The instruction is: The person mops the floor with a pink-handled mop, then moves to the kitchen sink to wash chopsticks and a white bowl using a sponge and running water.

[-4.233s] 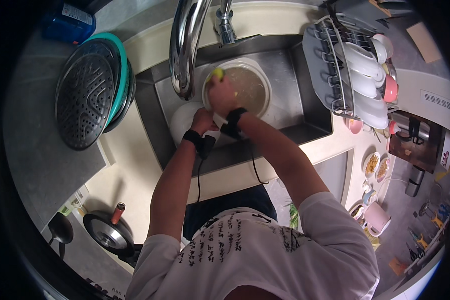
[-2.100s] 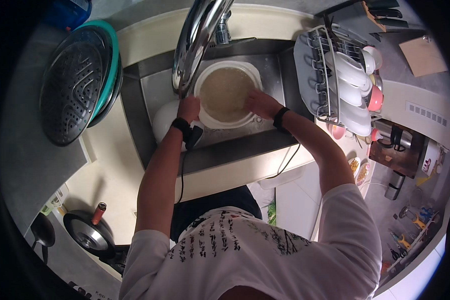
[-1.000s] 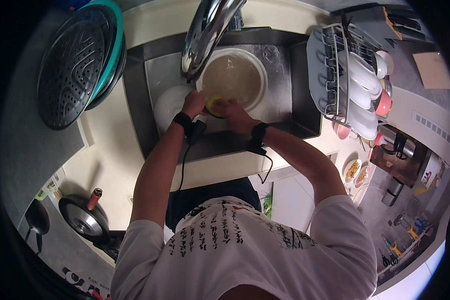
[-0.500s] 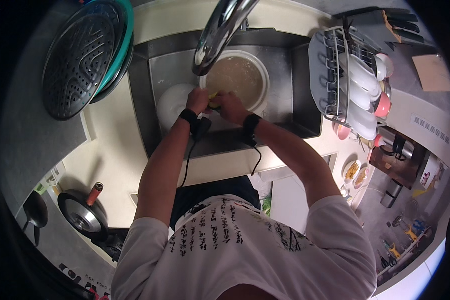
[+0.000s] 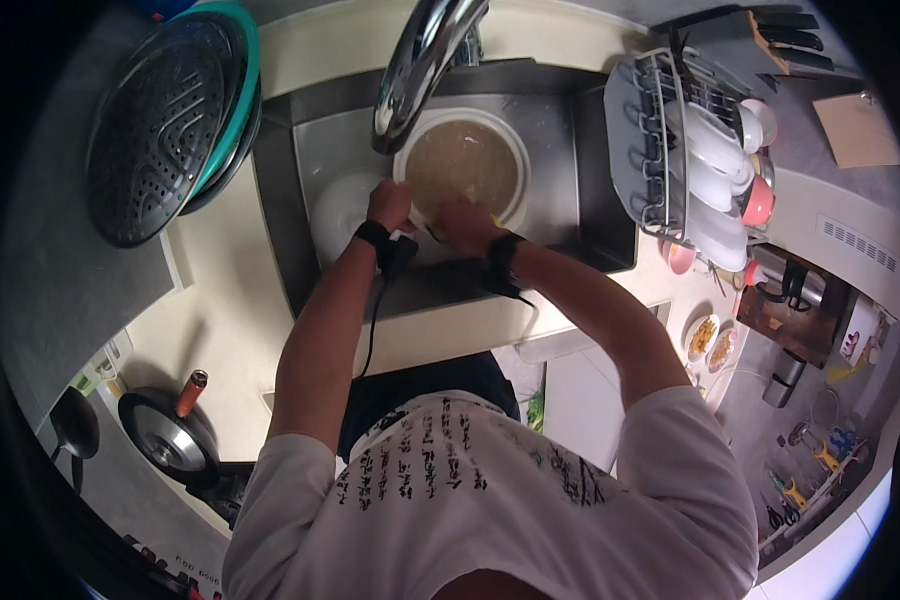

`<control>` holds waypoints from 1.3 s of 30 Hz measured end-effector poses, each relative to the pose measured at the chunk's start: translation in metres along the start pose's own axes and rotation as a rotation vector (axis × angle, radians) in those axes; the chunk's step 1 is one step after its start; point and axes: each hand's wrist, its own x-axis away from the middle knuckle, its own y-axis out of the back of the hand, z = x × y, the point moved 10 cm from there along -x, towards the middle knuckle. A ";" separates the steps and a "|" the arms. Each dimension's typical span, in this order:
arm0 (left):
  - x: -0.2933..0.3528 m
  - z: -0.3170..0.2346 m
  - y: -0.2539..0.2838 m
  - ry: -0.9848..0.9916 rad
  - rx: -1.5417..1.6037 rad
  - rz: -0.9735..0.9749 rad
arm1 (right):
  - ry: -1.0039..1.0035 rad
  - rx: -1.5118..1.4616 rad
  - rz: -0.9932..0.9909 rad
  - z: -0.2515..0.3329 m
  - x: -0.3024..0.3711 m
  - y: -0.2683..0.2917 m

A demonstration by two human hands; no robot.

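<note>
A round white pot [image 5: 522,165] with cloudy water stands in the sink. At its near left rim is my left hand [image 5: 391,205], fingers closed, seemingly gripping the pot's edge. My right hand [image 5: 463,224] bends over the near rim, closed on a sponge [image 5: 495,220]. Only small yellow and dark bits of the sponge show around the fingers. Left of the pot, partly behind my left wrist, lies a round white dish or lid [image 5: 332,212]. Above the pot's far left side hangs the chrome faucet [image 5: 410,80].
The steel sink [image 5: 555,130] surrounds the pot. A dish rack [image 5: 660,150] with white bowls stands right, a knife block [image 5: 765,45] behind it. Stacked perforated trays [image 5: 160,140] are at the left, a pan lid [image 5: 170,435] below them. Two plates of food [image 5: 703,338] sit farther right.
My right hand has shifted right and slightly nearer along the pot's rim with the sponge, away from my left hand. My left hand stays nearly in place. The view has shifted slightly.
</note>
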 end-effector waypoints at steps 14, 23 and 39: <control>-0.017 0.003 0.006 -0.264 -0.429 -0.129 | 0.220 0.671 -0.073 -0.099 -0.030 -0.006; -0.003 -0.015 0.005 -0.230 -0.438 -0.128 | -0.003 -0.302 0.334 -0.030 -0.067 -0.095; -0.018 0.019 -0.015 -0.007 -0.143 0.051 | 0.454 1.077 0.095 -0.094 -0.031 0.042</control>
